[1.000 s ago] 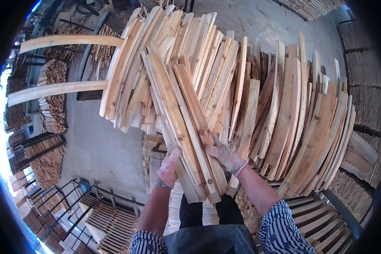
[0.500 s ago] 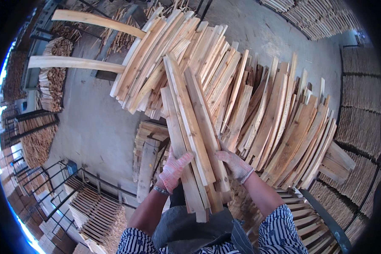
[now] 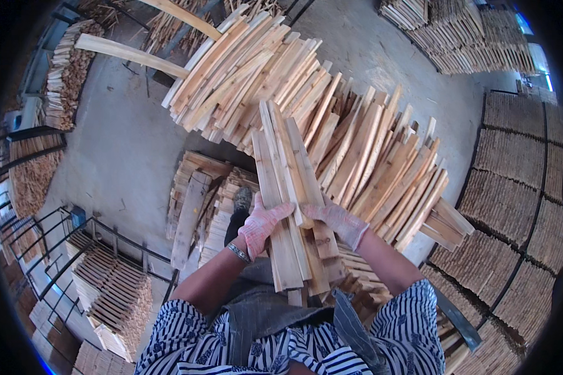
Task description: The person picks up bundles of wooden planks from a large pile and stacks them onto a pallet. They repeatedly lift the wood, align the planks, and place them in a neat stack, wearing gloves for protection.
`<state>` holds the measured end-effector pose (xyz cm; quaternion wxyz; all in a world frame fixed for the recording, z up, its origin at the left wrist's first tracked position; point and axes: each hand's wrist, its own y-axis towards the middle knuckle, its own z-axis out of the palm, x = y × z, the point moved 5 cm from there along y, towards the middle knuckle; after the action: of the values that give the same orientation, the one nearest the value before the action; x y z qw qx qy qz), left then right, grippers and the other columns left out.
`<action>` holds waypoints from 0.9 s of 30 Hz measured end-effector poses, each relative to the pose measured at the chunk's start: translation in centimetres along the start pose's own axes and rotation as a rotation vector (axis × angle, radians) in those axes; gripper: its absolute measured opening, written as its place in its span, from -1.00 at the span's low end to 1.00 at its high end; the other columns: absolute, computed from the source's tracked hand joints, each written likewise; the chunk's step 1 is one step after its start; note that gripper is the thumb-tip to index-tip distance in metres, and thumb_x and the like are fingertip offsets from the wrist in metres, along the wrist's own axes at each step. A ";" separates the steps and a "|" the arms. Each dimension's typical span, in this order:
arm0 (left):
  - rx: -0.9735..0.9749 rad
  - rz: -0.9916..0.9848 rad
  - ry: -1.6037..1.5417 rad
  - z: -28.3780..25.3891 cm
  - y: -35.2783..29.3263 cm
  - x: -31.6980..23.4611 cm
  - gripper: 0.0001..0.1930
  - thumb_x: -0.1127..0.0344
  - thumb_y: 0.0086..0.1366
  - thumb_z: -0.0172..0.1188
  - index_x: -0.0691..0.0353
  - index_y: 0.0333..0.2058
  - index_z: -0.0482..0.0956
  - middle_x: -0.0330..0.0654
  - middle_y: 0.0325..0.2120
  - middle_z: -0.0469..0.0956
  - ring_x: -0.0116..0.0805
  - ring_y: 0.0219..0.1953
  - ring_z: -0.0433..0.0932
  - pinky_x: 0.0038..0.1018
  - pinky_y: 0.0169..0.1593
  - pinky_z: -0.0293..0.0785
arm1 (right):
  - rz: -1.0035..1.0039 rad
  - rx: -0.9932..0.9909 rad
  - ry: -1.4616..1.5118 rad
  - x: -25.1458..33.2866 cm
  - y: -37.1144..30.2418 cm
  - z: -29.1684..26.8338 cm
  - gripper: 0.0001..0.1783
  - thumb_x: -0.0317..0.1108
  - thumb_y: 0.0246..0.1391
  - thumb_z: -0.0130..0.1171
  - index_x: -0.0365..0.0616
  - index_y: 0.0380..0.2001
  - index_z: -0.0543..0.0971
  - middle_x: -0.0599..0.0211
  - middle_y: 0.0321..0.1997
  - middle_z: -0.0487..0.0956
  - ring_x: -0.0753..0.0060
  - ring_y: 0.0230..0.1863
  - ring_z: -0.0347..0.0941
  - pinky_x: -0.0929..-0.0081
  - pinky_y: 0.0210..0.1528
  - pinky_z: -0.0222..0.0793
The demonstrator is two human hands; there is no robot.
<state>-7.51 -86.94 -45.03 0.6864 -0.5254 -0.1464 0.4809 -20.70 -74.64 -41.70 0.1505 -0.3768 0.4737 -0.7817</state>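
Observation:
Several narrow wooden planks [image 3: 273, 178] form a loose bundle in front of my apron, with their far ends angled up toward the big wood pile. My left hand [image 3: 261, 223], in a pale knitted glove, wraps the bundle's left side, its thumb lying across the top. From the right, my gloved right hand [image 3: 338, 220] grips the same bundle, its fingers reaching over the upper planks. The planks' lower ends lie uneven near my waist. Beneath and beyond them spreads a long pile of loose planks [image 3: 231, 72].
Shorter stacked planks [image 3: 189, 219] stand left of my arms, beside my shoe. A black metal rack [image 3: 131, 250] and a slatted wood stack [image 3: 109, 281] are at lower left. Tall timber stacks [image 3: 507, 181] line the right side. Two long boards [image 3: 128, 55] jut from the pile's left end.
My right hand has moved inward over the top of the planks. The splayed planks are now closer together, and the bundle sits nearer my body. The view has shifted and turned a little.

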 end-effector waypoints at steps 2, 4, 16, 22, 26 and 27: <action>0.016 -0.002 -0.108 1.9 -2.4 -0.9 0.30 0.16 0.14 0.48 0.25 0.41 -0.55 0.01 0.06 0.51 -0.19 0.03 0.57 -0.23 0.03 0.58 | 0.106 -0.025 0.024 1.9 -2.9 0.4 -0.13 -0.09 0.09 0.42 -0.15 0.36 0.24 0.27 0.19 0.53 0.40 0.16 0.47 0.42 0.23 0.40; 0.107 0.096 -0.026 2.1 -1.3 -0.2 -0.02 0.17 0.23 0.38 0.18 0.38 -0.17 0.00 0.11 0.48 -0.19 0.05 0.56 -0.19 0.04 0.59 | 0.142 0.001 -0.073 3.8 -4.3 0.3 -0.22 0.02 0.13 0.36 -0.14 0.30 0.37 0.33 0.14 0.55 0.48 0.09 0.48 0.48 0.14 0.44; 0.316 0.004 -0.415 -1.8 14.1 -3.8 -0.39 -0.07 0.33 0.21 0.23 0.19 0.44 0.02 0.03 0.59 -0.03 0.00 0.63 -0.06 0.09 0.58 | 0.203 0.112 0.069 2.8 12.1 -4.8 -0.16 0.36 0.15 0.13 -0.22 0.13 0.49 0.05 0.02 0.60 0.18 -0.07 0.61 0.27 -0.11 0.61; 0.275 -0.187 -0.493 -1.7 14.0 -0.4 -0.51 0.03 0.29 0.27 0.24 0.07 0.55 -0.02 -0.05 0.65 -0.09 -0.07 0.65 -0.14 0.09 0.57 | 0.145 0.011 0.008 1.8 12.5 -3.9 -0.21 0.20 0.12 0.26 -0.23 0.19 0.46 0.09 0.08 0.60 0.23 -0.03 0.62 0.36 0.05 0.55; 0.162 -0.149 -0.392 1.1 9.9 -0.6 -0.55 0.09 0.27 0.34 0.13 0.07 0.53 -0.13 -0.05 0.62 -0.20 -0.04 0.62 -0.23 0.12 0.54 | 0.147 0.094 0.157 -1.5 10.7 -5.1 -0.19 0.15 0.14 0.26 -0.25 0.24 0.39 0.11 0.10 0.58 0.31 -0.02 0.61 0.41 0.05 0.55; 0.173 -0.189 -0.395 1.8 8.5 -0.9 -0.53 0.10 0.27 0.34 0.14 0.09 0.51 -0.14 -0.04 0.62 -0.21 -0.03 0.61 -0.23 0.13 0.53 | 0.160 0.120 0.199 -1.9 9.9 -5.2 -0.19 0.15 0.15 0.25 -0.25 0.25 0.38 0.11 0.10 0.58 0.32 -0.01 0.60 0.42 0.05 0.55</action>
<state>-13.57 -86.74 -51.38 0.7289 -0.3444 -0.2845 0.5187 -24.47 -75.27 -52.35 0.1870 -0.2487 0.4671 -0.8277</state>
